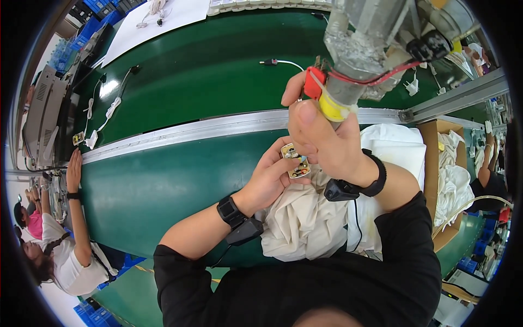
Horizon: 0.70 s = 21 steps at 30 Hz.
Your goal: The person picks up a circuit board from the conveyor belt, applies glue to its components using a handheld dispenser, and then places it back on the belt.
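Observation:
In my left hand (262, 184) is a small open white casing (298, 173) with electronic parts inside; the thumb and fingers pinch its edges. Just above and to the right, my right hand (333, 143) is closed on a grey hanging tool (357, 65). Its fingers and thumb lie about the tool's yellow band (330, 107) and red part (314, 83). The tool's lower tip is hidden behind the hand. Crumpled cream cloth (302, 223) lies beneath both hands.
A metal rail (218, 123) divides the near table from the green belt (218, 65). White cables with plugs (111, 109) lie on the belt. At right stands a cardboard box (430, 163) of cloth. A co-worker's hand (74, 171) reaches in at left.

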Each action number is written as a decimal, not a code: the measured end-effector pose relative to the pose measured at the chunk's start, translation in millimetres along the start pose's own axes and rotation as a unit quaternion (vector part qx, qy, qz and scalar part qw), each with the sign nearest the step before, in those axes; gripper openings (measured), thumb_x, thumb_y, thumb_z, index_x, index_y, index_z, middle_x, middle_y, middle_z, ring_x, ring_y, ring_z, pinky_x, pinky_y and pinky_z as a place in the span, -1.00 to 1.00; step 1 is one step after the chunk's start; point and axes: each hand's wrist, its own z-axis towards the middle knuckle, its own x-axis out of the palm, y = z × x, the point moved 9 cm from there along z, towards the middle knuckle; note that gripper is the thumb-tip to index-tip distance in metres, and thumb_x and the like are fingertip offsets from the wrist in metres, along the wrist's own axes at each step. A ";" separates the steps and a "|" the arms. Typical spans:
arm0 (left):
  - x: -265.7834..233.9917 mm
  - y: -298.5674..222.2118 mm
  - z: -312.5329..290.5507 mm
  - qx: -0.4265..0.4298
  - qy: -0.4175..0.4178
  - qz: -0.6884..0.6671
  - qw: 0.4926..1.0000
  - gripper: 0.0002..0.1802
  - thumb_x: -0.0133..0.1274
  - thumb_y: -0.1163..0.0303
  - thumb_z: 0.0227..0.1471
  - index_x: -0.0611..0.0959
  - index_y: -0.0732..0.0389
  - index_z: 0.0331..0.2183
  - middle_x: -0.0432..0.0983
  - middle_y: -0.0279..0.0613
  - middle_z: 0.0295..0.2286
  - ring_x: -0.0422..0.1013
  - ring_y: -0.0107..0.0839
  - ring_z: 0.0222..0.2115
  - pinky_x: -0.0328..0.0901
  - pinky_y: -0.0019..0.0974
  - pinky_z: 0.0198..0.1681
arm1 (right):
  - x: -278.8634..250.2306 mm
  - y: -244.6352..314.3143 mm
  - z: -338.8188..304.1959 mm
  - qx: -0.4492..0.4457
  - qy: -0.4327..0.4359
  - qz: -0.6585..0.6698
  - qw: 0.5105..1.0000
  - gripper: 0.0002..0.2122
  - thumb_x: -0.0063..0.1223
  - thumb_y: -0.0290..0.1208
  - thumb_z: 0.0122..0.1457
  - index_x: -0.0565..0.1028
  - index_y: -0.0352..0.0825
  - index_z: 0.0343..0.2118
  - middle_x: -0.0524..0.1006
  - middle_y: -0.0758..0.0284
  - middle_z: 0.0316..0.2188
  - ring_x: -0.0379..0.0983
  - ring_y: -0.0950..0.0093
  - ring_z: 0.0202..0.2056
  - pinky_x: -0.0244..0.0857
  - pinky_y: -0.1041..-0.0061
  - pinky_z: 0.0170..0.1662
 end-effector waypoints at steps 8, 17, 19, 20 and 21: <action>0.8 0.7 -0.4 0.000 -0.004 -0.007 1.000 -0.64 -0.25 0.55 0.08 0.23 0.21 -0.05 0.34 -0.17 -0.13 0.34 -0.38 -0.10 0.43 -0.28 -0.24 | -0.1 -0.4 -1.2 0.006 0.000 0.007 1.000 -0.65 -0.09 -0.16 0.16 0.20 -0.40 -0.26 0.18 0.52 -0.76 0.00 0.79 -0.76 -0.12 0.76 -0.71; 1.6 -1.5 0.2 0.004 -0.009 -0.012 1.000 -0.62 -0.26 0.53 0.09 0.22 0.22 -0.02 0.34 -0.14 -0.13 0.34 -0.35 -0.10 0.41 -0.28 -0.22 | -3.0 8.5 1.6 0.003 -0.021 0.002 1.000 -0.69 -0.19 -0.18 0.21 0.21 -0.38 -0.26 0.15 0.51 -0.79 -0.02 0.78 -0.78 -0.14 0.74 -0.72; -0.2 -3.6 0.2 0.011 -0.020 -0.021 1.000 -0.61 -0.27 0.51 0.09 0.21 0.22 0.00 0.33 -0.14 -0.12 0.34 -0.34 -0.11 0.41 -0.27 -0.20 | -1.9 10.5 2.6 0.011 -0.022 0.004 1.000 -0.70 -0.20 -0.18 0.21 0.21 -0.38 -0.26 0.15 0.51 -0.79 -0.03 0.78 -0.78 -0.15 0.74 -0.72; -1.2 -4.3 -0.2 0.015 -0.025 -0.024 0.999 -0.61 -0.28 0.51 0.09 0.20 0.22 0.00 0.33 -0.14 -0.12 0.35 -0.34 -0.11 0.40 -0.27 -0.19 | -1.3 11.3 3.2 0.013 -0.021 0.003 1.000 -0.70 -0.21 -0.19 0.22 0.21 -0.38 -0.26 0.15 0.51 -0.79 -0.04 0.78 -0.79 -0.15 0.73 -0.72; -1.8 -3.9 -1.1 0.012 -0.029 -0.028 0.999 -0.61 -0.28 0.51 0.09 0.20 0.22 0.00 0.33 -0.14 -0.12 0.35 -0.34 -0.11 0.40 -0.27 -0.19 | -1.0 11.0 3.2 0.014 -0.020 0.002 1.000 -0.71 -0.22 -0.19 0.22 0.21 -0.37 -0.26 0.15 0.50 -0.79 -0.04 0.78 -0.79 -0.16 0.73 -0.72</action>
